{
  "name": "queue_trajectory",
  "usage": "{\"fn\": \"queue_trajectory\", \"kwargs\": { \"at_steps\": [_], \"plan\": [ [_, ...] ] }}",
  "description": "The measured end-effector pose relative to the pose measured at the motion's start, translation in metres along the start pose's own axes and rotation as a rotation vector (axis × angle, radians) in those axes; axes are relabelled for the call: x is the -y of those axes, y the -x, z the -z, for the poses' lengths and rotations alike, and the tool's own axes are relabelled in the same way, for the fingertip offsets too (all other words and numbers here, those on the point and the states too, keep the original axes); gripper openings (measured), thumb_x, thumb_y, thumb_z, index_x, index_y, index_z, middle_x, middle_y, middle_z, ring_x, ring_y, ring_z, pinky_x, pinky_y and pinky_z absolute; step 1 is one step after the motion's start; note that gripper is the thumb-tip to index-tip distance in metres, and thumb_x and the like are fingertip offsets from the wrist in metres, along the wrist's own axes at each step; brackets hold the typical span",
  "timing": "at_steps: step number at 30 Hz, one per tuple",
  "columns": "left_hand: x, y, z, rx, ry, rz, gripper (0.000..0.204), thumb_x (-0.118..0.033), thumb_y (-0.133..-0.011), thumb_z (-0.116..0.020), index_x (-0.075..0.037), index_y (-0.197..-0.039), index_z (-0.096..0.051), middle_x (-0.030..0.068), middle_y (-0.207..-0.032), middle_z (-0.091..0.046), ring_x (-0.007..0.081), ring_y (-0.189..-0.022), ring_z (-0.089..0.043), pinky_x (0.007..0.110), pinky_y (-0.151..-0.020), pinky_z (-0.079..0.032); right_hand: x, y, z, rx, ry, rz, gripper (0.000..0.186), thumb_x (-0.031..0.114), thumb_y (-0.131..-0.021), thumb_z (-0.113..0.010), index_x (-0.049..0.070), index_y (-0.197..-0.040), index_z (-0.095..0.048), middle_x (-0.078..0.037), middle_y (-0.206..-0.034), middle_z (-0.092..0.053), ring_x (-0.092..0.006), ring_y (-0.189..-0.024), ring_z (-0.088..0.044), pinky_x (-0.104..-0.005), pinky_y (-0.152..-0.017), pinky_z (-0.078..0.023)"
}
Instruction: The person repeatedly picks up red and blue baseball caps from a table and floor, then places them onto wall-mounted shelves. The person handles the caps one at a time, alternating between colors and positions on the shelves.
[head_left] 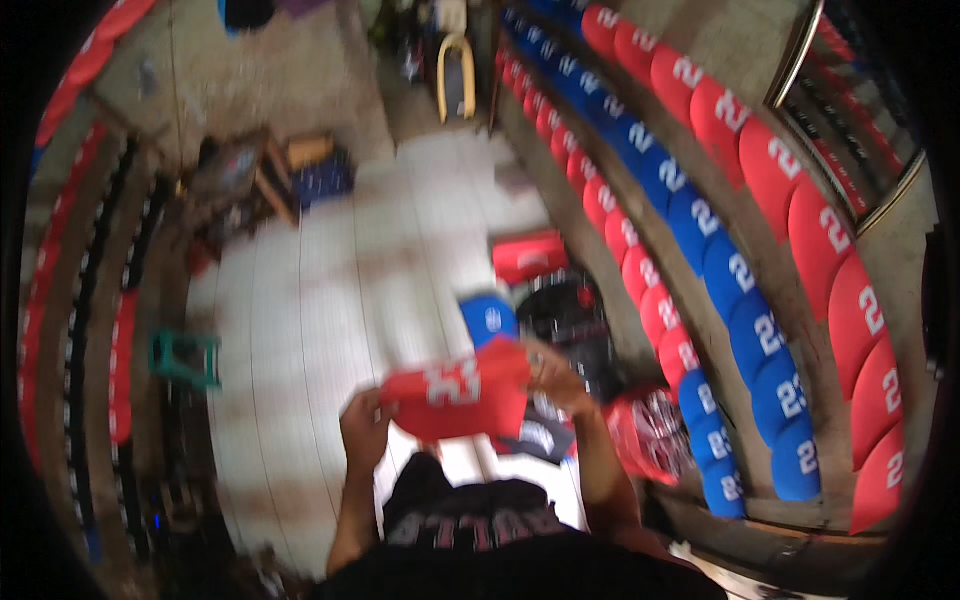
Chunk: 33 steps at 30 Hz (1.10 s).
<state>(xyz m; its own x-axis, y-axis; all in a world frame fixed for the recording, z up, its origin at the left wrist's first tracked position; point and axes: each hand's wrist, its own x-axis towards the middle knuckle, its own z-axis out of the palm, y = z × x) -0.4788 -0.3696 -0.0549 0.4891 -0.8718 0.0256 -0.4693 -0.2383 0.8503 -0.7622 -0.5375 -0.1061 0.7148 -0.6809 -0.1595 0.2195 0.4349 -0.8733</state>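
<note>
A red fabric piece (490,395) with a white print is stretched between my two hands, in front of my body. My left hand (366,424) pinches its left edge. At the upper right corner, my right hand (556,382) is closed on the same piece; motion blur softens the fingers. Beyond it on the pale floor lies a blue piece (487,317) with a small white mark. Partly under the red piece, close to my right forearm, are dark pieces (542,438) with pale print.
Rows of overlapping red pieces (780,165) and blue pieces (705,230) curve along the right. Dark and red rows (122,370) run along the left, near a green stool (186,359). Red stacks (529,257) and black stacks (562,306) sit on the floor. A framed mirror (850,120) stands at right.
</note>
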Motion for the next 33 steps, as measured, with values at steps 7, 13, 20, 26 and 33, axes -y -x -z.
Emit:
{"fn": "queue_trajectory", "kwargs": {
  "at_steps": [7, 13, 20, 26, 33],
  "plan": [
    [0.062, -0.176, 0.054, 0.043, 0.784, 0.117, 0.029, 0.01, -0.082, -0.065, 0.004, -0.109, -0.055, 0.0141, -0.099, -0.068, 0.0158, -0.089, -0.066, 0.026, -0.081, -0.053, 0.01, -0.175, -0.049, -0.036, 0.165, -0.084, 0.061, -0.004, -0.082, -0.066, 0.0, -0.138, -0.042, -0.011, -0.125, -0.06, -0.0171, -0.113, -0.057, -0.0314, -0.099, -0.045],
    [0.066, -0.327, 0.063, 0.121, 0.78, 0.111, 0.027, 0.01, -0.081, -0.065, 0.004, -0.107, -0.056, 0.0128, -0.096, -0.068, 0.0154, -0.087, -0.066, 0.025, -0.078, -0.054, 0.016, -0.289, -0.031, -0.207, 0.242, -0.104, 0.044, 0.006, -0.085, -0.068, 0.0, -0.126, -0.053, -0.007, -0.11, -0.066, -0.0163, -0.102, -0.062, -0.0304, -0.091, -0.048],
    [0.128, -0.516, 0.026, 0.171, 0.662, 0.114, 0.022, -0.001, -0.089, -0.062, 0.004, -0.109, -0.055, 0.013, -0.094, -0.069, 0.0169, -0.081, -0.067, 0.027, -0.072, -0.055, 0.07, -0.475, 0.044, -0.281, 0.739, -0.003, 0.021, 0.02, -0.081, -0.077, 0.003, -0.078, -0.065, -0.002, -0.071, -0.064, -0.0062, -0.067, -0.053, -0.0256, -0.057, -0.043],
    [0.281, -0.688, -0.001, 0.056, 0.49, 0.262, 0.008, -0.005, -0.087, -0.059, 0.002, -0.091, -0.059, 0.0105, -0.085, -0.067, 0.0164, -0.074, -0.066, 0.028, -0.06, -0.055, 0.217, -0.64, 0.106, -0.324, 1.279, 0.18, 0.033, 0.032, -0.083, -0.071, 0.0, -0.077, -0.063, -0.016, -0.067, -0.061, -0.0171, -0.062, -0.056, -0.0368, -0.06, -0.045],
    [0.411, -0.826, -0.056, 0.426, 0.296, 0.838, 0.019, -0.021, -0.091, -0.056, -0.002, -0.094, -0.06, 0.0152, -0.086, -0.068, 0.0288, -0.066, -0.067, 0.041, -0.052, -0.054, 0.402, -0.775, 0.213, -0.753, 1.466, 0.521, 0.022, 0.022, -0.083, -0.069, 0.0, -0.084, -0.068, -0.018, -0.075, -0.066, -0.0258, -0.069, -0.065, -0.0381, -0.062, -0.049]
  ]
}}
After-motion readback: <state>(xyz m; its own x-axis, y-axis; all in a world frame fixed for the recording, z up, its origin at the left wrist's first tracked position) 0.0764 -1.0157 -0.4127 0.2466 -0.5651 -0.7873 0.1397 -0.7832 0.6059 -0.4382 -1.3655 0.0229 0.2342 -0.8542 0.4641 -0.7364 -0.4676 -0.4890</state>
